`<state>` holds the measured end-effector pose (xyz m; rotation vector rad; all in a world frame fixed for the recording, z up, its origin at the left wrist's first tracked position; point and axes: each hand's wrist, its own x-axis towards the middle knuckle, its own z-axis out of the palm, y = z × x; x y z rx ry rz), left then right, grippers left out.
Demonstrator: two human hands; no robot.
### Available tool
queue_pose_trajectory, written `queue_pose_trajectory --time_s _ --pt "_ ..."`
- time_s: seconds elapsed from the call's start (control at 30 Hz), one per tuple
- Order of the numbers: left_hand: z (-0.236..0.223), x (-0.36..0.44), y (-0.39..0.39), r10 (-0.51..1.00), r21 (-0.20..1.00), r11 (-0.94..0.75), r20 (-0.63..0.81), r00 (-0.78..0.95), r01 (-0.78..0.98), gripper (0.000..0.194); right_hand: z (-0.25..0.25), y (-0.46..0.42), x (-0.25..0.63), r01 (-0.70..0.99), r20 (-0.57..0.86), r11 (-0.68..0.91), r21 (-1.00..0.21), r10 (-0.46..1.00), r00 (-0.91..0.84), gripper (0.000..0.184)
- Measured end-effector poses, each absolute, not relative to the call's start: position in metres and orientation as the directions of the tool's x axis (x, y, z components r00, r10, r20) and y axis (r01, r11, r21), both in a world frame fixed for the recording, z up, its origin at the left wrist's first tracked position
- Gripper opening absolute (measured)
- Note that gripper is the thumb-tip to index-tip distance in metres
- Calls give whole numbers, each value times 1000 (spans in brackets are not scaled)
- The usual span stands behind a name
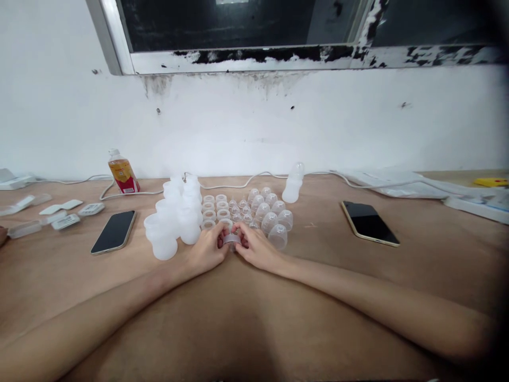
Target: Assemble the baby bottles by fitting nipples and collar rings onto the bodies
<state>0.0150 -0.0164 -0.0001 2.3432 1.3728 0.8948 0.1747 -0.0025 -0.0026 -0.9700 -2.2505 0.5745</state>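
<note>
My left hand (212, 245) and my right hand (253, 245) meet at the centre of the table, fingers curled around one bottle collar ring (231, 239). Something clear shows below the ring, perhaps a nipple; the fingers partly hide it. Left of my hands stand white translucent baby bottles (165, 246) in rows. Just beyond my fingers lie rows of white collar rings (209, 215). Beside those are small clear nipples (243, 203). Clear domed caps (277, 236) stand in rows close to my right hand. One capped bottle (293, 187) stands apart at the back.
A phone (114, 232) lies left, another phone (369, 223) right. A drink bottle (123, 172) stands near the wall, with a white cable (238, 186) along it. Small plastic cases (66, 222) lie far left, near part of another person's hand (2, 235). Plastic bags (389, 183) lie back right.
</note>
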Motion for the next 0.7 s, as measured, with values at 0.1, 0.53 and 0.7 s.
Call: queue_pose_trajectory --time_s 0.1,0.53,0.7 --pt "3 14 -18 865 627 -502 380 328 596 8 0 -4 176 449 371 617 -646 769 -521 16" --pt "2 13 -23 817 558 -572 453 357 601 10 -1 -10 176 450 516 723 -524 690 -507 6" --pt "0 14 -21 818 523 -568 449 361 636 9 -2 -10 174 469 522 722 -508 692 -499 5"
